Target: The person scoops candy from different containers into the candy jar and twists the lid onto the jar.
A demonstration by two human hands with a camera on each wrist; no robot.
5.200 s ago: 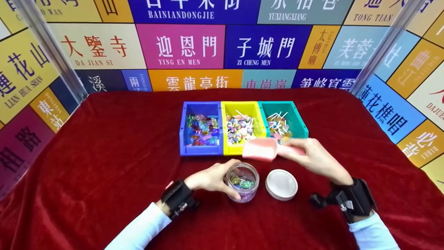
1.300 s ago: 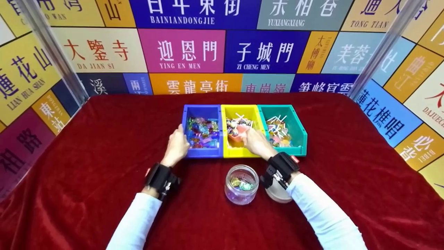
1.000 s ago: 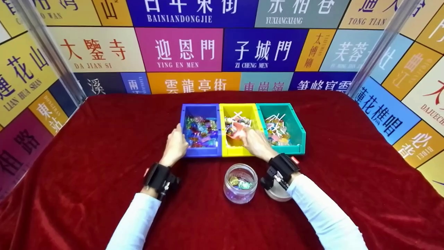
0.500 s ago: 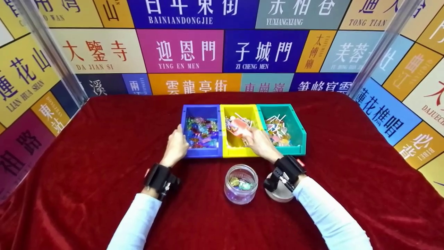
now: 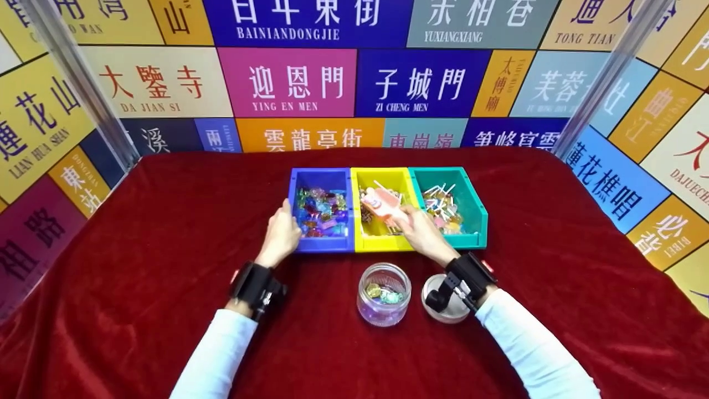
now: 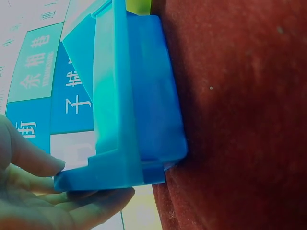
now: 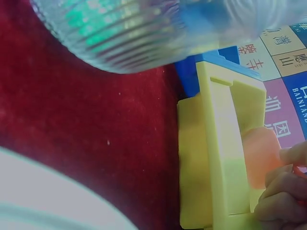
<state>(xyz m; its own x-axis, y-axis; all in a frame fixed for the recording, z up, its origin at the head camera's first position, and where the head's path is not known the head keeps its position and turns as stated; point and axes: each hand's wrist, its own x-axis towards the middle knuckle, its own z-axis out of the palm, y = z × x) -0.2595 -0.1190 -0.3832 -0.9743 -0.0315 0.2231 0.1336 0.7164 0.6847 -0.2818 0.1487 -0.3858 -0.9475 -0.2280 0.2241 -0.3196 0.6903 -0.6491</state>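
Note:
My right hand grips the handle of a pink scoop over the yellow bin. Some small pieces lie in the scoop, too small to make out, and others with white sticks stay in the bin behind it. With thumb and fingers, my left hand pinches the left wall of the blue bin, as the left wrist view also shows at the bin's edge. Coloured gem-like pieces fill that bin. Nearer me stands an uncovered clear jar holding similar green, yellow and purple pieces.
A teal bin with white-sticked pieces adjoins the yellow one on the right. The jar's white lid lies beside the jar, partly under my right wrist camera. Red cloth covers the table, before a wall of printed signs.
My left hand has left the jar for the blue bin's wall. The scoop went down into the yellow bin, then rose and levelled with pieces in it, my right hand shifting slightly right.

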